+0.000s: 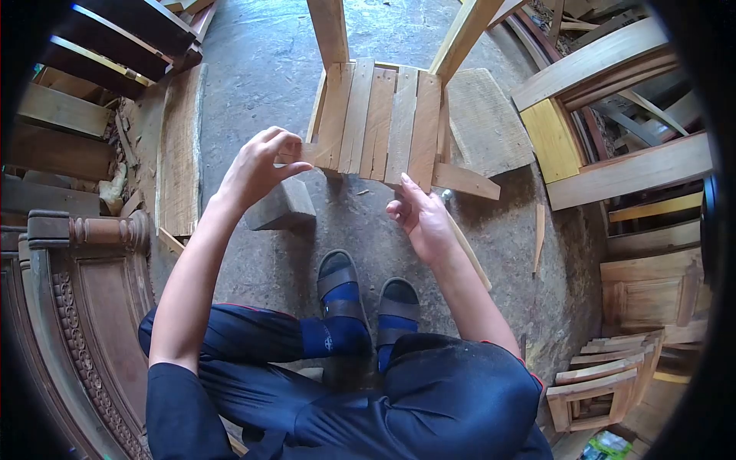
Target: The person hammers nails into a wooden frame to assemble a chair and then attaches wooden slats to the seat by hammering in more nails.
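Note:
A small wooden chair (pixel 379 123) with a slatted seat stands in front of me, its two posts rising at the far side. At the seat's near left corner, my left hand (pixel 264 165) is closed with thumb and bent fingers around a short wooden end. My right hand (pixel 420 218) has its thumb against the near ends of the right-hand slats, with the other fingers curled below. A narrow wooden strip (pixel 466 182) juts out to the right from under the seat. What lies beneath the slats is hidden.
A wooden block (pixel 284 205) sits on the concrete floor left of the chair, and a broad plank (pixel 487 123) lies to its right. Long boards (pixel 180 153) and a carved panel (pixel 96 291) line the left. Wooden frames (pixel 629 165) and stacked curved pieces (pixel 602 383) are on the right.

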{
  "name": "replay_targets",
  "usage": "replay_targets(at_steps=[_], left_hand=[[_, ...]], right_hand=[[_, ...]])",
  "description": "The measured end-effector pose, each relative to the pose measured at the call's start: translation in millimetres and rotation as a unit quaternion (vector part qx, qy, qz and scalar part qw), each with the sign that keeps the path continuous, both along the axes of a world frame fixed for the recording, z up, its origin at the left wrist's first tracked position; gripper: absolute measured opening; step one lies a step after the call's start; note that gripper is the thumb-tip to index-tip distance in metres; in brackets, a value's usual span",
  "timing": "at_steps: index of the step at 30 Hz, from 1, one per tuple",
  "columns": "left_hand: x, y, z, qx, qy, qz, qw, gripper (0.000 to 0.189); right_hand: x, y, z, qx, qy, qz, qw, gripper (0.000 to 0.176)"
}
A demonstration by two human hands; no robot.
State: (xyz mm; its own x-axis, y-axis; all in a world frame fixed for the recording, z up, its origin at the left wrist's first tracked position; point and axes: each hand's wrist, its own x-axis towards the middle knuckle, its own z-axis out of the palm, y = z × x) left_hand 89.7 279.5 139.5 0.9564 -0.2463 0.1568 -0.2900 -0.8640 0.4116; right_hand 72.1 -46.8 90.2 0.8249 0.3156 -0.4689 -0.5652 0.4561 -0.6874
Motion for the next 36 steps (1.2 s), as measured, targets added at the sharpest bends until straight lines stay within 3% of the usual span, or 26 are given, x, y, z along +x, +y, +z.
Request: replay_targets(at_steps=[14,26,27,30,32,34,35,36], left_hand=[[-5.0,4.6,1.8,-0.005,-0.009,-0.003,1.0,0.041],[-10.5,5.2,5.4,0.009,-0.005,-0.007,1.0,0.042],[-13.6,5.2,3.1,0.02,-0.013,-0.007,1.0,0.049],[-26.9,-1.2,17.6,-0.027,-0.017,-0.021,0.999,0.052],[-31.5,-2.1,23.8,-0.102,-0.047,0.005,0.994,0.056],[-32.7,-1.3,34.9,-0.199,-0.061,0.047,0.977,0.057],[-33.7,-0.1,41.5,-0.254,-0.041,0.08,0.963,0.053],[-33.3,0.8,43.5,-0.292,-0.039,0.117,0.948,0.052]], right_hand=[[-1.6,0.6,10.1,-0.027,-0.002,0.019,0.999,0.034],[-4.0,2.7,12.4,-0.029,-0.011,0.008,1.0,0.023],[-7.9,1.0,16.6,-0.04,-0.028,-0.003,0.999,0.022],[-12.6,-15.3,40.5,-0.105,-0.086,-0.023,0.99,0.021],[-8.0,-37.8,55.6,-0.162,-0.279,-0.079,0.943,0.027],[6.6,-61.3,96.1,-0.227,-0.317,-0.14,0.91,0.033],[14.7,-72.5,112.7,-0.12,-0.271,-0.193,0.935,0.037],[21.8,-64.6,141.1,-0.132,-0.297,-0.212,0.922,0.039]])
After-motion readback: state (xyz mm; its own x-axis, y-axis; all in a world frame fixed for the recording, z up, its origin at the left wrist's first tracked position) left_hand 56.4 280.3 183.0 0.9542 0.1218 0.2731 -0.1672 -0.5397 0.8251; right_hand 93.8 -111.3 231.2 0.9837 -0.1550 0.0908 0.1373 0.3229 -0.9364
